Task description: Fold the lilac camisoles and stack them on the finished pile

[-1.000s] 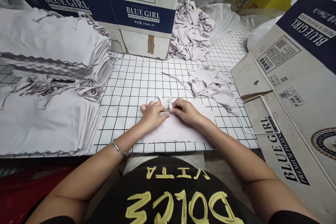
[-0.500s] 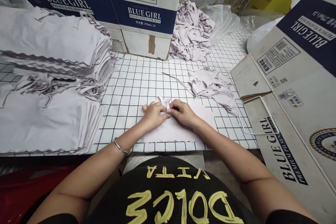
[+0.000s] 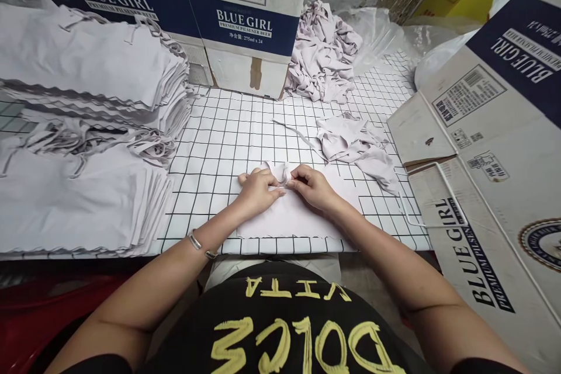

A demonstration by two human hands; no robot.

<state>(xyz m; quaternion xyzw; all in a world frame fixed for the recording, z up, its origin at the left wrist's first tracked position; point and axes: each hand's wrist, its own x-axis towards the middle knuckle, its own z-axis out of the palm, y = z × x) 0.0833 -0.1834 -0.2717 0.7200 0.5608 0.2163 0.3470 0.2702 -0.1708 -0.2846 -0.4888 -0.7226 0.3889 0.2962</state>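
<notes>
A pale pinkish-white fabric piece lies flat before me at the table's front edge. My left hand rests on its far left part, fingers bent and closed on the cloth's upper edge. A narrow fabric strap curls up from that edge between my two hands. My right hand pinches the strap between thumb and forefinger, just right of the left fingertips. Beyond the right hand lies a crumpled heap of the same cloth, with a thin strip trailing from it leftward.
Stacks of similar fabric pieces with straps fill the table's left side. A white and blue carton stands at the back, beside a larger cloth pile. Another carton with a white wire frame borders the right.
My right hand has shifted slightly right, away from the left, drawing the strap into a wider loop. My left hand stays almost in place.
</notes>
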